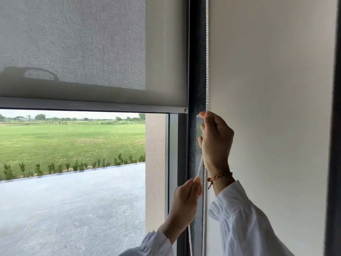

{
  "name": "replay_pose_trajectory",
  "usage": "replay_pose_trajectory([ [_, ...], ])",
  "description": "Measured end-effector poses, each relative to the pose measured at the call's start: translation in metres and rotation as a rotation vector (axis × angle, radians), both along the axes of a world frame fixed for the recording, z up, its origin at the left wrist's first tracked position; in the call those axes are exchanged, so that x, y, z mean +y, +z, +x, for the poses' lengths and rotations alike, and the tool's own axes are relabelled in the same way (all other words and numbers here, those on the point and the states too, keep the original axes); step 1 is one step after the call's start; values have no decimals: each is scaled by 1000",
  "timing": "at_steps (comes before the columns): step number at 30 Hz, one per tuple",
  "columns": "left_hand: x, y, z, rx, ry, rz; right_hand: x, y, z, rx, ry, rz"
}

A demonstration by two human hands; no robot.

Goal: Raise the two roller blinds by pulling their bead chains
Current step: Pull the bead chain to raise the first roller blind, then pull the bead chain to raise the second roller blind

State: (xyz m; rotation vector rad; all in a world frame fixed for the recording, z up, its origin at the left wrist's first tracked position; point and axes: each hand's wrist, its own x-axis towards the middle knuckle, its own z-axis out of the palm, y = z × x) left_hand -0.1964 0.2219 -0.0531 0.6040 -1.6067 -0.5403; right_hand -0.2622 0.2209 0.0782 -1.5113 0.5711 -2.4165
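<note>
two hands are on one white bead chain [207, 52], which hangs in two strands down the dark window frame [193, 71] and runs off both the top and the bottom of the view. the right hand [215, 141] is clenched around the chain high up, beside the bottom bar [92, 106]; how many strands it holds is hidden by its fingers. the left hand [186, 200] pinches one strand lower down, near the right wrist with its braided wristband [219, 176]. the grey roller blind [73, 43] sits partly raised, lawn and paving showing under it. i can make out only one blind for sure. both white sleeves [245, 224] are cut off.
</note>
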Motion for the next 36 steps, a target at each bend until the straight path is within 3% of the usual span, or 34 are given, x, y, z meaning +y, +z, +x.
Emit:
replay_pose_trajectory([
  [10,14,2,-5,65,-143,107,25,3,-6,34,127,214],
  [16,37,10,20,70,91,64,35,-21,22,258,-346,269],
  [19,55,15,62,154,298,15,50,-33,60,272,-404,228],
  [28,175,16,308,400,708,-177,118,-74,275,315,151,311],
  [36,358,-9,590,158,1127,-128,245,-123,575,333,627,383],
])
